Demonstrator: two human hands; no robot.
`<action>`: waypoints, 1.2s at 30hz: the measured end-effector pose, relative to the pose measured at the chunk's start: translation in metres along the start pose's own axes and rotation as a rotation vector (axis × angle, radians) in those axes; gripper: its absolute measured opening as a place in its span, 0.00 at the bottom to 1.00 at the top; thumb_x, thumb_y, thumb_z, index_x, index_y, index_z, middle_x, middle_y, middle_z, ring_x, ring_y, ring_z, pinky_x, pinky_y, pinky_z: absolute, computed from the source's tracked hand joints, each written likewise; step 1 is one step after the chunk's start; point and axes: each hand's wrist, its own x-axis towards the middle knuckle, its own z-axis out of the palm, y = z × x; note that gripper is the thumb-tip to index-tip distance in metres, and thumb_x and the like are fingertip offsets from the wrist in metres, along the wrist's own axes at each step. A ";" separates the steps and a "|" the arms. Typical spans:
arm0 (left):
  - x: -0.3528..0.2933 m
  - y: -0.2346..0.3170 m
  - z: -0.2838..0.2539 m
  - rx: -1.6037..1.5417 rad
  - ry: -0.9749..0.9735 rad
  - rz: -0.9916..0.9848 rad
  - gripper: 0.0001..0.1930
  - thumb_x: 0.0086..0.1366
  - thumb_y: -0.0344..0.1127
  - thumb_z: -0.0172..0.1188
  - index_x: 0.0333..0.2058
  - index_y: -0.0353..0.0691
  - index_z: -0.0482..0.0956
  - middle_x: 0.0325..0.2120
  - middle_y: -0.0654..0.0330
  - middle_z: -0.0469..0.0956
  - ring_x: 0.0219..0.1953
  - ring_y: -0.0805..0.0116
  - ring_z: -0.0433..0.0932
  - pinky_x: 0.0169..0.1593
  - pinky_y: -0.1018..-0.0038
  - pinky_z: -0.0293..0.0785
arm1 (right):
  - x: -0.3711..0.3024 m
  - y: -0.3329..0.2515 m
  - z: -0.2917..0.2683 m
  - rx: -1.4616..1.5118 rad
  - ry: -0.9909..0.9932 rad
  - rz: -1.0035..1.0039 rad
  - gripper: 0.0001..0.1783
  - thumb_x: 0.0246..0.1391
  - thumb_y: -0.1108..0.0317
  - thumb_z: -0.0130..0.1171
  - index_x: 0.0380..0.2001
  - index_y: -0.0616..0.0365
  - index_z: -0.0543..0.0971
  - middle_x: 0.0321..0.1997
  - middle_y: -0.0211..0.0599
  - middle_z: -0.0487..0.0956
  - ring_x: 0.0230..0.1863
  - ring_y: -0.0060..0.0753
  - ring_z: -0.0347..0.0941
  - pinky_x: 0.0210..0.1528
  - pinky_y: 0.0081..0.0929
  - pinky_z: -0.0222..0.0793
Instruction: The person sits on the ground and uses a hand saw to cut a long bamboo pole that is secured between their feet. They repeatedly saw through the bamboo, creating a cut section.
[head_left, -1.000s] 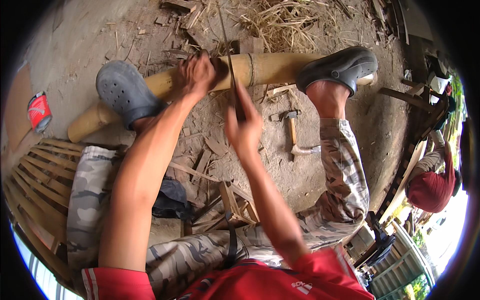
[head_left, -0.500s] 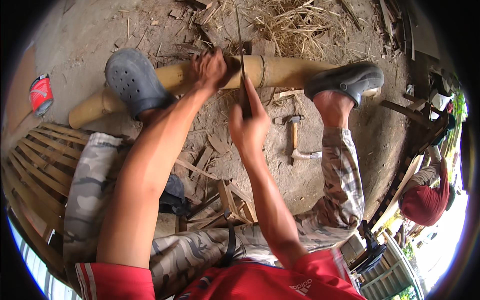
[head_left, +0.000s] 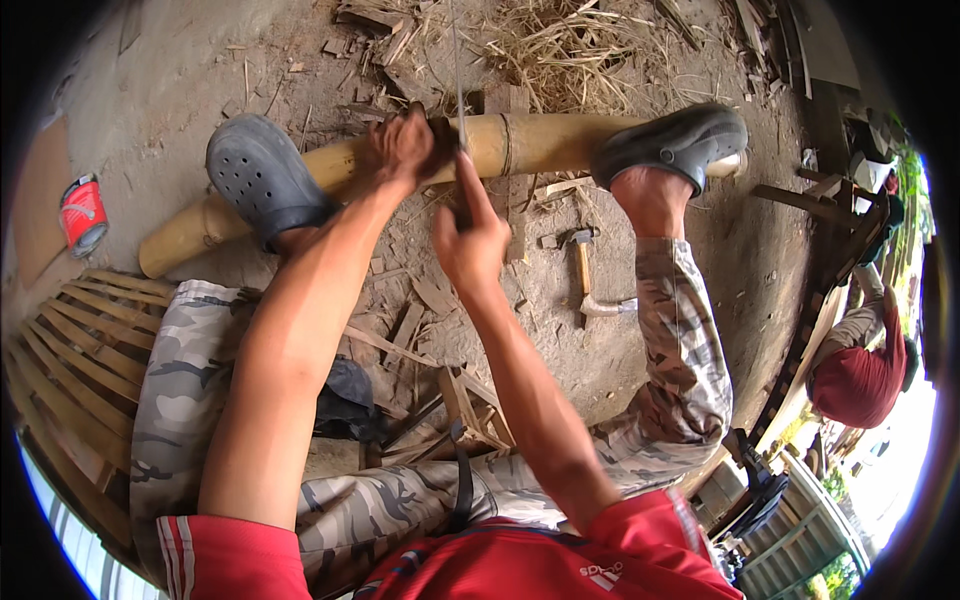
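A thick yellow bamboo pole (head_left: 555,142) lies crosswise on the ground, with a shoe of mine over it toward each end. My left hand (head_left: 400,150) presses down on the pole left of its middle, fingers curled over it. Just right of that hand, a thin saw blade (head_left: 458,75) crosses the bamboo and points away from me. My right hand (head_left: 474,240) is closed around the saw's handle, its index finger stretched along toward the blade. The handle is mostly hidden by the hand. The depth of any cut cannot be made out.
A hammer (head_left: 583,262) and a pale curved tool end (head_left: 605,307) lie between my legs. Wood scraps (head_left: 405,330) and straw (head_left: 570,55) litter the ground. A red can (head_left: 83,215) and a slatted bamboo piece (head_left: 95,330) are at left. Another person (head_left: 858,385) crouches far right.
My right hand has pushed the saw a little farther away across the bamboo. My left hand keeps its place on the pole. The whole view has shifted slightly.
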 end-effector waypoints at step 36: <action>0.003 -0.045 0.021 -0.027 0.425 0.037 0.17 0.67 0.46 0.46 0.36 0.40 0.78 0.27 0.44 0.82 0.34 0.42 0.82 0.46 0.49 0.74 | -0.108 -0.013 -0.045 -0.029 -0.114 -0.023 0.36 0.50 0.86 0.49 0.66 0.66 0.66 0.63 0.58 0.73 0.62 0.41 0.73 0.58 0.27 0.71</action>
